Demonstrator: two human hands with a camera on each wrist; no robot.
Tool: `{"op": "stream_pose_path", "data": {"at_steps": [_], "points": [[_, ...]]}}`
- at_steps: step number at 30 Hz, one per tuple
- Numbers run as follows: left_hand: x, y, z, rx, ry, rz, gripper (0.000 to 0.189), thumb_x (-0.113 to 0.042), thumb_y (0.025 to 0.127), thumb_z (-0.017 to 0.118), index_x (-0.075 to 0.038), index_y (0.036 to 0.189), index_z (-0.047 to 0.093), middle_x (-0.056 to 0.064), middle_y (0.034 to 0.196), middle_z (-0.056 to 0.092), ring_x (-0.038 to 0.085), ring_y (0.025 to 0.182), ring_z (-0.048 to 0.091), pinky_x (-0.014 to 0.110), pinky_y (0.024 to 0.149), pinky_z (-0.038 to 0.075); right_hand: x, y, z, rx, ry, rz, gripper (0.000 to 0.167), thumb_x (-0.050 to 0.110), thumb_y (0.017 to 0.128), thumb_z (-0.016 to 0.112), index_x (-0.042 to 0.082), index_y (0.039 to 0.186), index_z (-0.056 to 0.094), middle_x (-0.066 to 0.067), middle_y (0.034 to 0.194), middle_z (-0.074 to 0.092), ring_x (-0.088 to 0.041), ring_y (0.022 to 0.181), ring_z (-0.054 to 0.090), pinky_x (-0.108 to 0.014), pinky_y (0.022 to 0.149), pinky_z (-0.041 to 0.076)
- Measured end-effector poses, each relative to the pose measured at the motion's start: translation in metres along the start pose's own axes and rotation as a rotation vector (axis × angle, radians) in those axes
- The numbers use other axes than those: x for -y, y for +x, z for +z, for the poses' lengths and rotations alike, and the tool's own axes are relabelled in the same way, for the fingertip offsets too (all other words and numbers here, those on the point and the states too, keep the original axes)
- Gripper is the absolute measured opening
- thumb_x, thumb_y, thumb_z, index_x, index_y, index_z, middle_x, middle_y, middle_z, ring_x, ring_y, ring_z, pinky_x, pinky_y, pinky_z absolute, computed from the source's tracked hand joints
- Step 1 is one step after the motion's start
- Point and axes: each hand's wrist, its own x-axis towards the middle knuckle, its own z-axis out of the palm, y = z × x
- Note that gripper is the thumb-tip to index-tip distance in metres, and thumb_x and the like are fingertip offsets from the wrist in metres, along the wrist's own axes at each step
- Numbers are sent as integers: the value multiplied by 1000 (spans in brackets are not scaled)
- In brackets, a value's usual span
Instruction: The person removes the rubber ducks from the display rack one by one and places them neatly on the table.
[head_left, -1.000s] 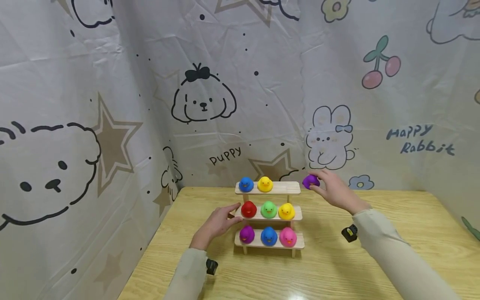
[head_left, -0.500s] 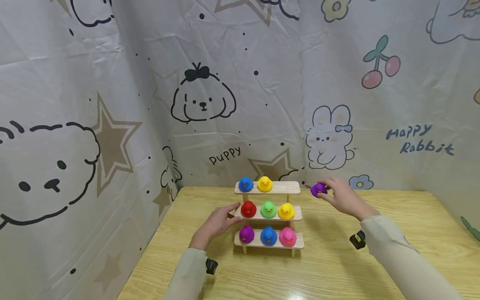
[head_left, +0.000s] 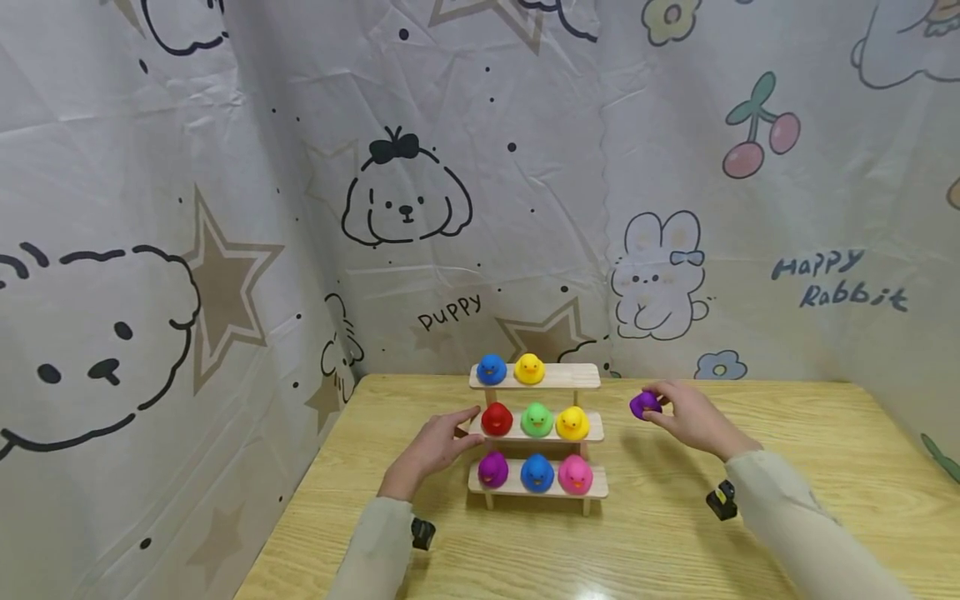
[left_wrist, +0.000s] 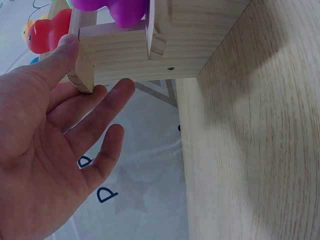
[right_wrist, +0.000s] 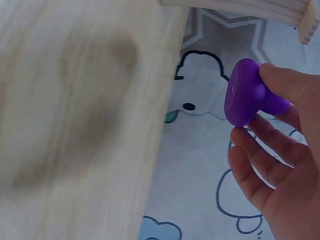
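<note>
In the head view there are nine small rubber ducks, eight of them on one pale wooden three-tier stand (head_left: pixel 573 376). The top tier bears two: a glossy blue duck (head_left: pixel 491 369) and a bright yellow duck (head_left: pixel 529 368). The middle tier bears three: a red duck (head_left: pixel 497 419), a light green duck (head_left: pixel 537 420) and a second yellow duck (head_left: pixel 573 423). The bottom tier bears three: a magenta-purple duck (head_left: pixel 492 470), a second blue duck (head_left: pixel 537 472) and a pink duck (head_left: pixel 575 474). The ninth, a deep violet duck (head_left: pixel 645 406), is in the right hand (head_left: pixel 697 417), apart from the stand's right side and above the yellow wood-grain table (head_left: pixel 810 433). A second ago it was just beside the top tier; now it is lower and farther right. The left hand (head_left: pixel 435 443) is where it was, at the middle tier's left end, and the eight ducks on the stand have not moved.

In the left wrist view, thumb and forefinger pinch the end of one plank; the other three fingers spread free below it.

In the right wrist view, the thumb and fingers hold the violet duck narrowly, its flat base turned toward the table; two lower fingers curl loosely beneath.
</note>
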Motion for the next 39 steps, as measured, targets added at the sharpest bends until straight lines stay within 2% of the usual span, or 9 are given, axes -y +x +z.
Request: {"op": "stream_pose_path", "data": {"at_steps": [16, 24, 29, 39], "points": [[0, 1, 1, 1, 9, 11, 58, -37, 92, 60, -14, 143, 44, 6, 139, 49, 20, 103, 61, 34, 85, 51, -19, -8, 20, 25, 24, 10, 34, 10, 78, 76, -4, 106, 63, -14, 97, 62, -28, 86, 60, -45, 77, 51], [-1, 0, 1, 0, 13, 10, 58, -36, 92, 60, -13, 143, 44, 7, 138, 50, 22, 103, 61, 35, 84, 52, -20, -6, 27, 79, 60, 46, 30, 6, 77, 77, -2, 102, 63, -11, 95, 61, -28, 87, 60, -44, 76, 52], [-1, 0, 1, -5, 11, -6, 58, -37, 92, 60, -14, 143, 44, 6, 139, 50, 21, 103, 61, 34, 84, 51, -23, -4, 32, 98, 69, 52, 31, 5, 77, 76, -2, 104, 63, -12, 96, 61, -28, 88, 60, -44, 77, 52], [0, -1, -1, 13, -25, 11, 58, -36, 93, 60, -11, 142, 44, 7, 138, 50, 22, 103, 61, 36, 85, 51, -30, -6, 38, 124, 97, 62, 32, 5, 78, 74, -2, 106, 62, -12, 99, 60, -30, 91, 59, -45, 79, 51]]}}
